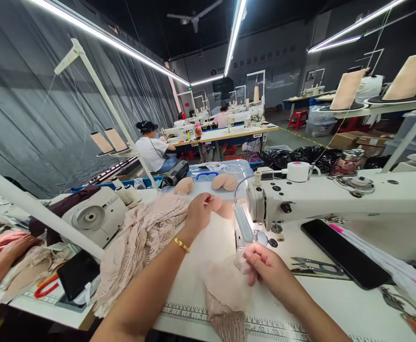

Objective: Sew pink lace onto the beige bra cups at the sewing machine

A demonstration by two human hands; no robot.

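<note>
My left hand [198,211], with a gold bracelet at its wrist, reaches forward over the table. Its fingers are closed at the edge of a peach-coloured bra pad [215,204]; slight blur softens the pad's outline. Close to the sewing machine's needle area, my right hand [263,266] pinches the upper edge of a beige lace fabric piece [225,289]. This piece hangs down over the ruler tape [186,311] toward the table's front edge. A large heap of beige lace fabric [147,232] lies to the left of my left forearm.
The white sewing machine [322,197] with a small lamp [243,223] stands at right. Thread snips [316,268] and a black phone [345,251] lie under its arm. More bra pads [225,182] rest beyond. A co-worker's hands [10,244] handle fabric at far left.
</note>
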